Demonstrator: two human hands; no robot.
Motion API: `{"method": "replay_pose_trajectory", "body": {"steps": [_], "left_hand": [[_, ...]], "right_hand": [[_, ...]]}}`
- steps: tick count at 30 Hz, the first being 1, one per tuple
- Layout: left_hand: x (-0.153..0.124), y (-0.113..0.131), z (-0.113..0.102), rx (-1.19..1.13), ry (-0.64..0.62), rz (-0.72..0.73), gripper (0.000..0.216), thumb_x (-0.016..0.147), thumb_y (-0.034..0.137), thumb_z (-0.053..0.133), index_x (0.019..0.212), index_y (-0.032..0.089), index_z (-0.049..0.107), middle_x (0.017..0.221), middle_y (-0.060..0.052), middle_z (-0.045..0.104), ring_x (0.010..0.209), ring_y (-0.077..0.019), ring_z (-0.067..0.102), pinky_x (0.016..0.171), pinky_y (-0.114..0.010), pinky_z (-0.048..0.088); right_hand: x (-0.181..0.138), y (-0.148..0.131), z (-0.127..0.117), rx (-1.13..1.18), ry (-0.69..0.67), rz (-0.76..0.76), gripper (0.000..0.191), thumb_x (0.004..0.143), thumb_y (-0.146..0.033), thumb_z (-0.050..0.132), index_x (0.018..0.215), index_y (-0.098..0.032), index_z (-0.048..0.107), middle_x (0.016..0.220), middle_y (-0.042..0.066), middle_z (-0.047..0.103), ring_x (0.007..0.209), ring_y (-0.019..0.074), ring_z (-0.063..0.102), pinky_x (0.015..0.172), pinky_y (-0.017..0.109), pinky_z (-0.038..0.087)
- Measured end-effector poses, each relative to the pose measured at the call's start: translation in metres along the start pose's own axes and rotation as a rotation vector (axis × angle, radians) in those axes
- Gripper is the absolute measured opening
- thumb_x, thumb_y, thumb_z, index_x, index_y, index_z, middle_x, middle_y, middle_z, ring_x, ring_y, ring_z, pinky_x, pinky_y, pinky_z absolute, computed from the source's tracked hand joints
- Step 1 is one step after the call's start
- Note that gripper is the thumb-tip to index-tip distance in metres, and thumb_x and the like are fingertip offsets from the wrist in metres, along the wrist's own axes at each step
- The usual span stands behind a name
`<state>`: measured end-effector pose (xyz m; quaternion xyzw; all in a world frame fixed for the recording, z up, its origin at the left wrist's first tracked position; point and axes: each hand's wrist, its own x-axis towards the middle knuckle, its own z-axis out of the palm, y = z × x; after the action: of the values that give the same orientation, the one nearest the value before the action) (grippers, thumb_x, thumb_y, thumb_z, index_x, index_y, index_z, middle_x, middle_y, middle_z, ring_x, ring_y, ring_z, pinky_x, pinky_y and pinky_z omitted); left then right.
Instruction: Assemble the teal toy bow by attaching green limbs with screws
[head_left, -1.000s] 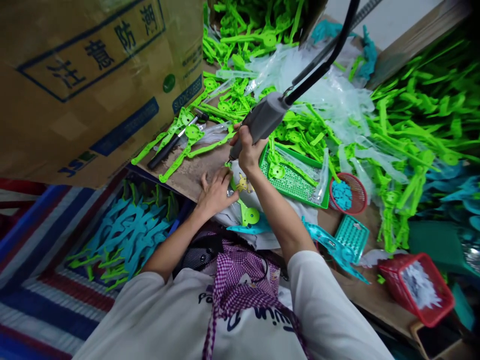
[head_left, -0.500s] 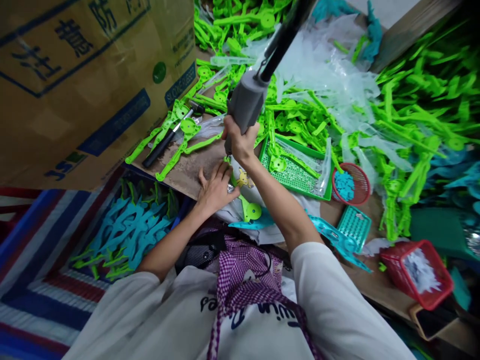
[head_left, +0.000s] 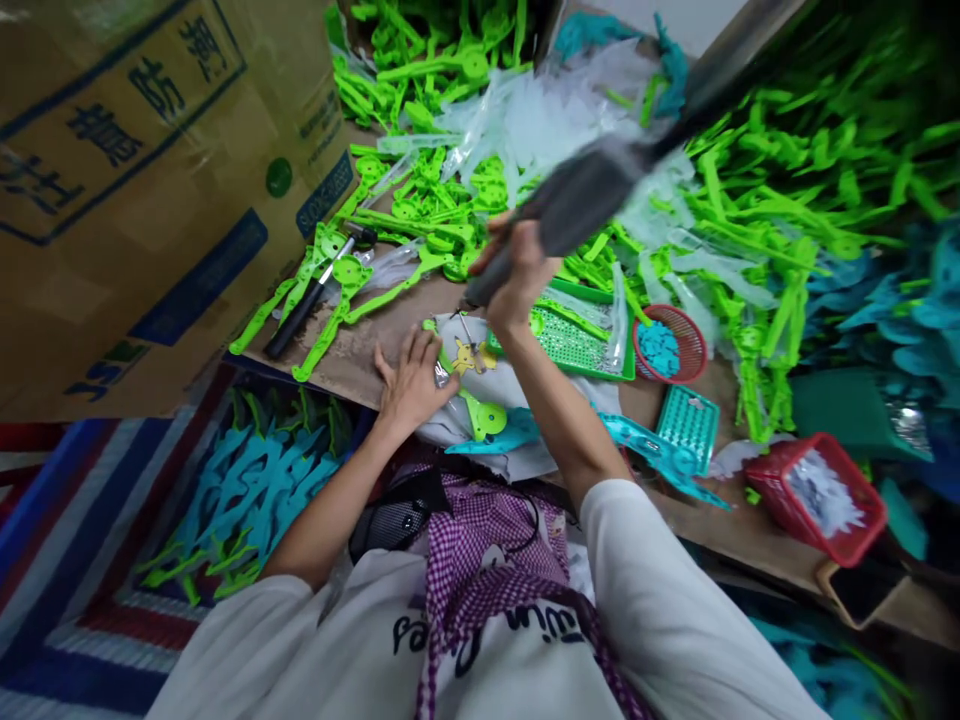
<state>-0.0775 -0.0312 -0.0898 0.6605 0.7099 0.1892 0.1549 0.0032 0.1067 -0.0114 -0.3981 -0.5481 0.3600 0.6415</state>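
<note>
My right hand (head_left: 521,275) is wrapped round the blurred grey electric screwdriver (head_left: 589,195), which leans up to the right. Its thin bit (head_left: 466,322) points down over a cloth (head_left: 510,380) with a yellow cartoon print. My left hand (head_left: 412,380) lies palm down at the cloth's left edge, holding a lime-green plastic part (head_left: 484,415) between thumb and fingers. Something small and silvery (head_left: 441,375) shows by the thumb; what it is I cannot tell. Below, a turquoise plastic part (head_left: 499,435) lies partly under my right forearm.
Left stands a big cardboard box (head_left: 165,200), with a hammer (head_left: 307,300) near it. Lime-green parts (head_left: 750,220) are heaped behind. To the right are a green basket tray (head_left: 577,335), a round red basket (head_left: 686,345) and a red bin (head_left: 855,510). A crate below left holds turquoise-and-green pieces (head_left: 255,480).
My right hand has moved up and right, tilting the screwdriver to the right and lifting its tip off the green part. My left hand stays on the part. The view has shifted slightly.
</note>
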Motion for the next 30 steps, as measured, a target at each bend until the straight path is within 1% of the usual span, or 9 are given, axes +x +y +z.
{"method": "replay_pose_trajectory", "body": {"steps": [2, 4, 6, 8, 11, 15, 23, 27, 30], "left_hand": [[0.000, -0.001, 0.001, -0.010, 0.017, 0.000, 0.054, 0.090, 0.047, 0.055, 0.141, 0.027, 0.050, 0.154, -0.011, 0.048, 0.152, -0.0362, 0.027, 0.120, -0.073, -0.004], [0.000, -0.001, 0.002, -0.017, 0.027, -0.005, 0.055, 0.090, 0.048, 0.055, 0.141, 0.027, 0.049, 0.154, -0.011, 0.047, 0.152, -0.0364, 0.026, 0.120, -0.072, -0.004], [0.000, -0.001, 0.001, -0.020, 0.024, -0.007, 0.056, 0.090, 0.048, 0.055, 0.141, 0.027, 0.049, 0.154, -0.011, 0.047, 0.152, -0.0366, 0.026, 0.120, -0.072, -0.005], [0.000, -0.001, 0.001, -0.011, 0.020, -0.004, 0.057, 0.090, 0.049, 0.054, 0.142, 0.026, 0.049, 0.154, -0.012, 0.047, 0.153, -0.0367, 0.025, 0.120, -0.072, -0.006], [0.000, 0.000, 0.000, 0.017, 0.031, -0.003, 0.057, 0.092, 0.051, 0.051, 0.142, 0.025, 0.048, 0.155, -0.011, 0.047, 0.153, -0.0357, 0.023, 0.120, -0.071, -0.007], [-0.001, 0.000, 0.000, 0.035, 0.035, -0.006, 0.055, 0.092, 0.052, 0.049, 0.141, 0.026, 0.049, 0.154, -0.010, 0.048, 0.153, -0.0349, 0.024, 0.121, -0.070, -0.006], [0.000, 0.000, 0.000, 0.025, 0.043, -0.016, 0.055, 0.091, 0.051, 0.052, 0.140, 0.026, 0.050, 0.154, -0.011, 0.048, 0.153, -0.0347, 0.025, 0.122, -0.069, -0.007], [0.000, -0.001, 0.001, 0.005, 0.049, -0.008, 0.055, 0.092, 0.053, 0.050, 0.139, 0.025, 0.051, 0.153, -0.011, 0.049, 0.152, -0.0351, 0.026, 0.121, -0.069, -0.008], [0.000, -0.002, 0.001, -0.014, 0.057, 0.006, 0.052, 0.095, 0.053, 0.047, 0.139, 0.026, 0.050, 0.153, -0.011, 0.049, 0.152, -0.0337, 0.027, 0.122, -0.068, -0.008]], "right_hand": [[0.006, -0.004, -0.027, 0.026, 0.088, -0.065, 0.058, 0.085, -0.081, 0.039, 0.078, -0.026, 0.055, 0.063, -0.002, 0.056, 0.044, 0.0110, 0.050, 0.043, 0.029, 0.043], [0.008, 0.002, -0.054, -0.013, 0.052, -0.069, 0.053, 0.081, -0.078, 0.051, 0.076, -0.026, 0.057, 0.065, -0.002, 0.059, 0.045, 0.0109, 0.051, 0.044, 0.030, 0.043], [0.008, 0.016, -0.073, -0.080, -0.006, -0.020, 0.053, 0.082, -0.077, 0.051, 0.079, -0.024, 0.060, 0.063, -0.002, 0.057, 0.048, 0.0122, 0.054, 0.046, 0.030, 0.045], [0.006, 0.030, -0.084, -0.101, -0.028, 0.009, 0.055, 0.084, -0.075, 0.047, 0.083, -0.023, 0.063, 0.062, -0.003, 0.054, 0.051, 0.0126, 0.057, 0.049, 0.030, 0.047], [0.005, 0.044, -0.087, -0.050, -0.011, -0.003, 0.053, 0.082, -0.073, 0.052, 0.082, -0.021, 0.064, 0.064, -0.004, 0.055, 0.049, 0.0099, 0.056, 0.049, 0.027, 0.047], [0.008, 0.048, -0.086, 0.022, 0.025, -0.009, 0.050, 0.081, -0.071, 0.057, 0.077, -0.021, 0.064, 0.064, -0.005, 0.057, 0.046, 0.0074, 0.055, 0.046, 0.024, 0.045], [0.007, 0.057, -0.092, 0.013, -0.015, 0.029, 0.049, 0.082, -0.069, 0.057, 0.085, -0.020, 0.066, 0.067, -0.003, 0.057, 0.055, 0.0115, 0.061, 0.053, 0.028, 0.050], [0.008, 0.052, -0.091, 0.008, -0.019, 0.019, 0.053, 0.083, -0.072, 0.053, 0.089, -0.021, 0.066, 0.069, -0.002, 0.057, 0.056, 0.0127, 0.062, 0.052, 0.029, 0.049], [0.012, 0.036, -0.094, -0.019, 0.051, -0.041, 0.052, 0.085, -0.073, 0.051, 0.089, -0.023, 0.064, 0.072, -0.001, 0.058, 0.054, 0.0123, 0.062, 0.049, 0.028, 0.046]]}}
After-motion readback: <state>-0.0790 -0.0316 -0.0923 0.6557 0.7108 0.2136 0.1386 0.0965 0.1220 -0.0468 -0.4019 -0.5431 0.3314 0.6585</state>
